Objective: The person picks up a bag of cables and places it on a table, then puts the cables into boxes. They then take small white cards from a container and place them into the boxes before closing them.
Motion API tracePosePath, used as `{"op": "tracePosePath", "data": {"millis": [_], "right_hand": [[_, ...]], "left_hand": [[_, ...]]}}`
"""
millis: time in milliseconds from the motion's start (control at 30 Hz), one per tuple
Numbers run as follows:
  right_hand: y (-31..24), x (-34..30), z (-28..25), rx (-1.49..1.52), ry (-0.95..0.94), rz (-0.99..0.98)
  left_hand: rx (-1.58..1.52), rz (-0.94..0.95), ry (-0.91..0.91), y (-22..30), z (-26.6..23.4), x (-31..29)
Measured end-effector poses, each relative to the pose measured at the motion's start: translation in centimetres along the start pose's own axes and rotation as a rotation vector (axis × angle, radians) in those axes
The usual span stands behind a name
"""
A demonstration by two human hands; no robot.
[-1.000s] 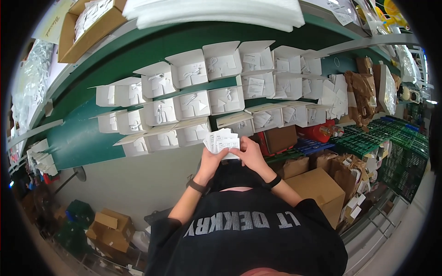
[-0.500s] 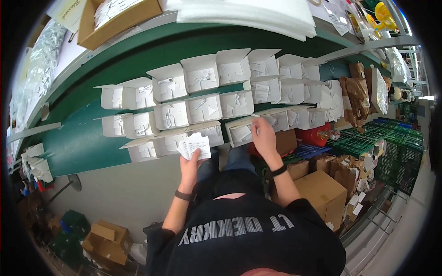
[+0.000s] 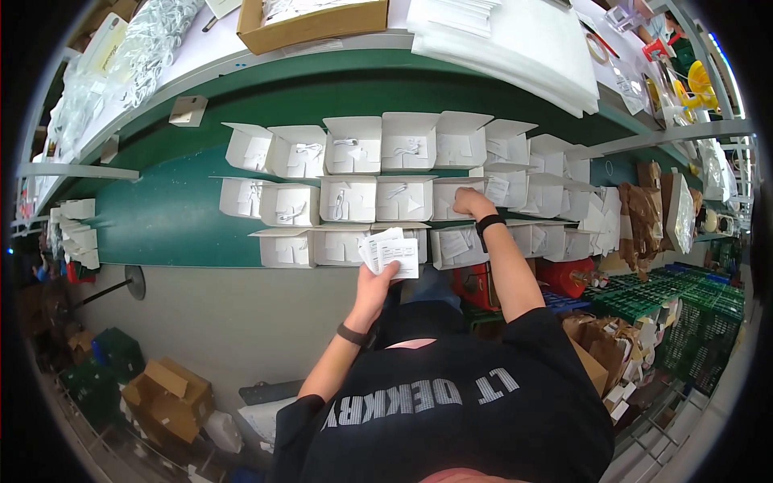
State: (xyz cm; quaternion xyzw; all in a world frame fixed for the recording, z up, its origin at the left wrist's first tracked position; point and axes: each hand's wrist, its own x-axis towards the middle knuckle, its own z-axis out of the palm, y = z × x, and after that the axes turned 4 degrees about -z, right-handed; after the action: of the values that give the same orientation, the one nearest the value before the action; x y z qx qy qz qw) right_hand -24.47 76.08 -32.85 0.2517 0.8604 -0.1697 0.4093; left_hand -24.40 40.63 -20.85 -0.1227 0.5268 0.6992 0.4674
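My left hand point(image 3: 377, 291) is closed on a fanned stack of white printed leaflets point(image 3: 396, 253), just in front of the front row of boxes. My right hand point(image 3: 469, 201) reaches into an open white box point(image 3: 447, 191) in the middle row. Its fingers are drawn together and point down; whatever they may hold is hidden. Open white boxes stand in three rows, lids tipped back. Several hold a white cable, such as the one in a middle-row box point(image 3: 291, 211). A front-row box point(image 3: 457, 245) beside my right forearm has a printed leaflet inside.
The boxes stand on a green table point(image 3: 169, 217). Above it, a shelf bears an open cardboard box point(image 3: 322, 36) and white foam sheets point(image 3: 515, 60). Brown paper point(image 3: 642, 213) hangs at the right. Green crates point(image 3: 684, 322) and a cardboard carton point(image 3: 165, 402) are on the floor.
My right hand has gone from a front-row box to one in the middle row, reaching farther out. My left hand still holds the leaflets. The whole view has shifted leftward.
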Motion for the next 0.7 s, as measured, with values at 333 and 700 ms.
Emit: {"op": "tracePosePath", "data": {"millis": [333, 700], "right_hand": [[-7.1, -19.2, -1.2, 0.771, 0.298, -0.482], [0.8, -14.0, -3.1, 1.084, 0.543, -0.363]], "left_hand": [[0.077, 0.126, -0.064, -0.1, 3.6, 3.5], [-0.121, 0.083, 0.131, 1.3, 4.7, 5.6]]}}
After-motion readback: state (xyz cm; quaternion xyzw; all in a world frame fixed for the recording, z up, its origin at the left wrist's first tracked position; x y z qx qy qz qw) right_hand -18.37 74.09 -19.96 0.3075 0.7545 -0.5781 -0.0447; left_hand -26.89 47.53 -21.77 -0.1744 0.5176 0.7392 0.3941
